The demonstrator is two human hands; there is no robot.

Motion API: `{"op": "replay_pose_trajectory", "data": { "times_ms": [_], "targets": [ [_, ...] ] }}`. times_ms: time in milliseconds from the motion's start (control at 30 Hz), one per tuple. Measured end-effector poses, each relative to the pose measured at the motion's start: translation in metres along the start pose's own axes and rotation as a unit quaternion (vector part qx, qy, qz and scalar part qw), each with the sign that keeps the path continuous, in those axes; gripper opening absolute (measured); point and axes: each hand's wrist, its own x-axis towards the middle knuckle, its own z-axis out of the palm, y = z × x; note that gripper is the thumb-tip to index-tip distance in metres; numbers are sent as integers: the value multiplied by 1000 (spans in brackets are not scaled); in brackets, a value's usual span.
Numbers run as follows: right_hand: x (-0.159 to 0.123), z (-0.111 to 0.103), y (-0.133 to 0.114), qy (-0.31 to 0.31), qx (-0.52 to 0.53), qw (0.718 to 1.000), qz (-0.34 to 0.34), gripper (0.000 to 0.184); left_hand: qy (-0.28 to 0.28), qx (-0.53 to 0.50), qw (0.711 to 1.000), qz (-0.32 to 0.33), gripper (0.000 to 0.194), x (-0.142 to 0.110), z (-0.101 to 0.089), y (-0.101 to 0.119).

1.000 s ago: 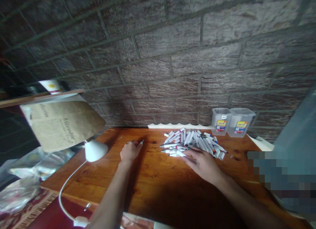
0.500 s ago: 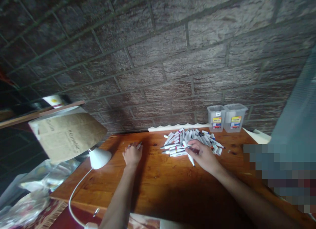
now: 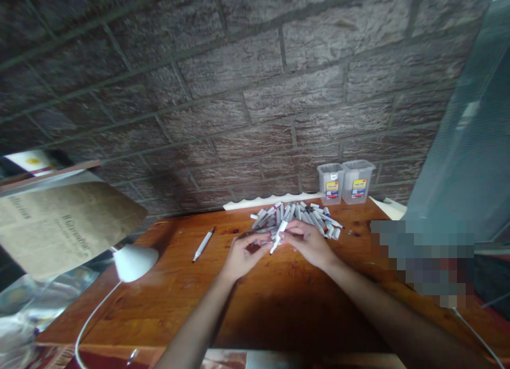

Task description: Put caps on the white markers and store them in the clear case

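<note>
A white marker (image 3: 279, 236) is held tilted between my two hands, just in front of the pile. My right hand (image 3: 311, 242) grips its upper part with thumb and fingers. From the other side, my left hand (image 3: 245, 256) pinches it lower down with thumb and fingertips. Behind both hands lies a heap of white and grey markers (image 3: 306, 214), some with coloured ends, partly covered by my fingers. One more marker, a lone one (image 3: 203, 245), rests on the table to the left of my left hand, lying at a slant.
Two clear plastic containers (image 3: 330, 184) with labels stand against the brick wall (image 3: 239, 114). A white lamp (image 3: 135, 263) with a paper-covered shade is at the left of the wooden table (image 3: 167, 310), its cord trailing down. A white wavy-edged strip (image 3: 271, 200) lies along the wall.
My left hand has left a marker lying on the table and moved right to the marker in my right hand. That marker has tipped the other way. The view has shifted right.
</note>
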Motion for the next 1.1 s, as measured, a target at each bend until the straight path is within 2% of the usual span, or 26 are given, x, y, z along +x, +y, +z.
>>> {"op": "replay_pose_trajectory", "data": {
  "times_ms": [133,300,400,500,567,633,767,867,1000,1100],
  "targets": [
    [-1,5,4,-32,20,999,-10,32,-25,-10,1000,16,24,-1,5,-5],
    [-1,6,3,-48,12,999,-10,34,-16,12,1000,6,23,-1,7,-9],
    [-1,0,5,-14,-28,999,-17,36,22,50,998,-30,25,2,-2,-16],
    [0,-9,12,13,-84,996,-30,34,57,135,986,-79,29,3,-21,-26],
    [1,-14,15,14,-128,991,-37,35,62,209,969,-117,31,3,-36,-32],
    [1,-17,17,14,-170,984,-49,35,70,291,938,-177,34,0,-50,-36],
    [0,-21,14,16,-237,969,-71,35,69,439,836,-321,36,-6,-69,-41],
    [-1,-21,10,11,-281,956,-86,34,42,470,787,-397,36,-8,-75,-45],
    [-3,-21,7,7,-310,946,-93,34,45,475,762,-438,48,-10,-76,-50],
    [-3,-21,6,0,-318,944,-89,34,63,460,773,-433,60,-11,-75,-54]
  ]
}}
